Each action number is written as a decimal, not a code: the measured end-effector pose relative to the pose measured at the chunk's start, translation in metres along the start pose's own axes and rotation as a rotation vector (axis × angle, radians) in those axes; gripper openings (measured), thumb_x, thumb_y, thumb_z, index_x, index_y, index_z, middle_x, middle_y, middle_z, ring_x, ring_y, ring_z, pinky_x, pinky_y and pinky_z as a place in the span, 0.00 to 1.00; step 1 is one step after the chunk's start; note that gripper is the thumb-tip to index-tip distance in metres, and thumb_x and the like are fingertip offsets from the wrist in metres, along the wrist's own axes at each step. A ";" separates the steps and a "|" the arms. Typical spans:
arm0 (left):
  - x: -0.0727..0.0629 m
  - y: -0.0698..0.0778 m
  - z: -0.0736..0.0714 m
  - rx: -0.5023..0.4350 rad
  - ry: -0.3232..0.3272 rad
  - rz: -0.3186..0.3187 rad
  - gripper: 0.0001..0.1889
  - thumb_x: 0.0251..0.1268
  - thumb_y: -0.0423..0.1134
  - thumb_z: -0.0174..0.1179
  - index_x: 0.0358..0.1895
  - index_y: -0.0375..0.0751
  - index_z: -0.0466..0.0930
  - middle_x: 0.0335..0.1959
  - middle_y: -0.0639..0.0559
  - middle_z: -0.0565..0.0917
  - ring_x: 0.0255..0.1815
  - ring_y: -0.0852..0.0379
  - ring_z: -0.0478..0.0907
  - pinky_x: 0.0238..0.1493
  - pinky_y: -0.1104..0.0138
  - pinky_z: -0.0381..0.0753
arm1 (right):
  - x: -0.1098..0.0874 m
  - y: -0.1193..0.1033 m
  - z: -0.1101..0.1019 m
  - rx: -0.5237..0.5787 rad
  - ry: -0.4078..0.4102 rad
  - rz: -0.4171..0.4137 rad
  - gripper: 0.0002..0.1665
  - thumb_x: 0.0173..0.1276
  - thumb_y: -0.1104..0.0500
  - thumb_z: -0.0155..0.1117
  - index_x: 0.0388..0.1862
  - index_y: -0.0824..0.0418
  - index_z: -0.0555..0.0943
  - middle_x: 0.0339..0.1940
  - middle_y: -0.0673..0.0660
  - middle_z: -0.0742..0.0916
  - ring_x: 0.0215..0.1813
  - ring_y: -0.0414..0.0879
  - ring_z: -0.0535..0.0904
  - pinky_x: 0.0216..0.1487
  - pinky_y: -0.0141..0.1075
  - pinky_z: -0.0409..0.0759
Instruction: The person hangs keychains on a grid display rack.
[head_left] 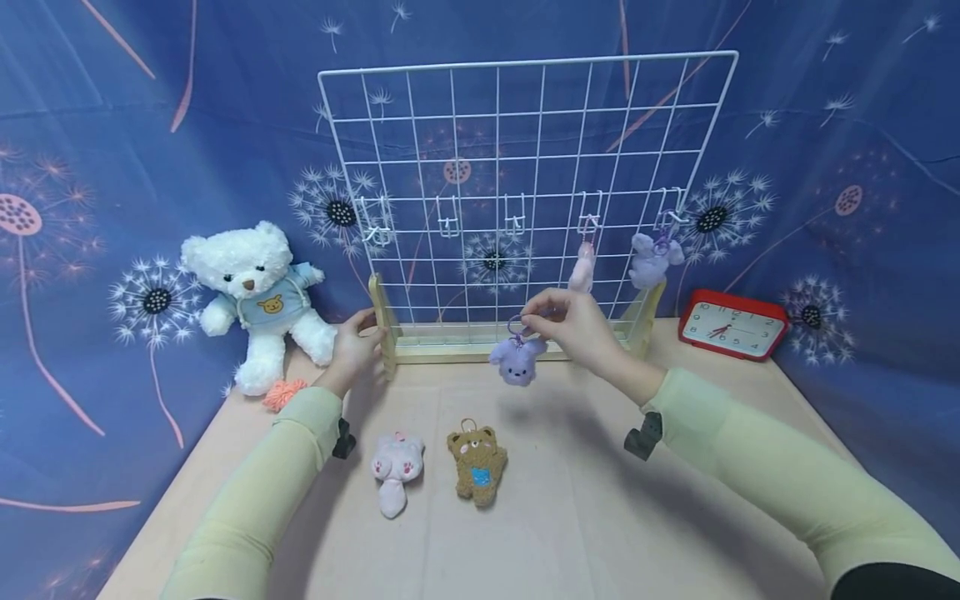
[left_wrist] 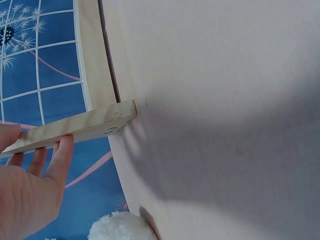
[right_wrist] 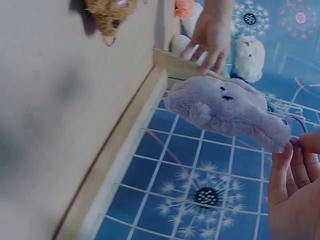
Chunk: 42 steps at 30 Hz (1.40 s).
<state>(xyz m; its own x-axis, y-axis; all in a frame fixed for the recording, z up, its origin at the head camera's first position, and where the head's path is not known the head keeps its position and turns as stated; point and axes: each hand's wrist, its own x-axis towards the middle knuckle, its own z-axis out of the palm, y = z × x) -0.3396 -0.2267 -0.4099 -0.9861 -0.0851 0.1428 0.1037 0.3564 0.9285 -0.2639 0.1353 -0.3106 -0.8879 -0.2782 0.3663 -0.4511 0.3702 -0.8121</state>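
Observation:
A purple plush keychain with round ears hangs from its ring, which my right hand pinches between thumb and fingers in front of the rack. In the right wrist view the plush overlaps the white wire grid. At the rack's left end my left hand grips the wooden side post, thumb on one face and fingers on the other. Several white hooks sit on the grid. From the two rightmost hang a pink plush keychain and another purple plush keychain.
On the table lie a pale pink plush keychain and a brown bear keychain. A white teddy bear sits at the left, behind an orange yarn bundle. A red clock stands at the right.

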 end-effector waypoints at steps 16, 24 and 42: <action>0.001 -0.001 0.000 -0.010 -0.010 -0.024 0.28 0.77 0.31 0.57 0.76 0.33 0.64 0.68 0.32 0.73 0.66 0.39 0.74 0.68 0.54 0.74 | 0.025 -0.032 -0.018 -0.091 0.107 -0.131 0.07 0.71 0.64 0.70 0.43 0.66 0.86 0.38 0.57 0.90 0.38 0.46 0.85 0.66 0.35 0.72; 0.000 -0.004 -0.001 0.013 -0.012 -0.026 0.28 0.77 0.33 0.58 0.76 0.34 0.64 0.69 0.32 0.73 0.69 0.40 0.71 0.70 0.53 0.72 | 0.039 -0.034 -0.027 -0.102 0.155 -0.097 0.05 0.72 0.63 0.69 0.44 0.63 0.87 0.39 0.56 0.89 0.40 0.45 0.84 0.34 0.29 0.83; 0.000 -0.003 0.001 -0.003 -0.010 -0.013 0.27 0.77 0.30 0.57 0.75 0.32 0.65 0.68 0.32 0.74 0.66 0.39 0.73 0.68 0.53 0.74 | 0.060 -0.039 -0.031 -0.033 0.240 -0.103 0.06 0.73 0.62 0.68 0.44 0.65 0.85 0.37 0.58 0.89 0.33 0.46 0.82 0.33 0.31 0.81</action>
<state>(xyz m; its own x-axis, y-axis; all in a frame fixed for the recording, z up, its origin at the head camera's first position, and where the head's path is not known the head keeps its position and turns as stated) -0.3401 -0.2266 -0.4132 -0.9886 -0.0810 0.1270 0.0907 0.3529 0.9312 -0.3022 0.1318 -0.2424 -0.8313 -0.0989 0.5470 -0.5394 0.3810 -0.7509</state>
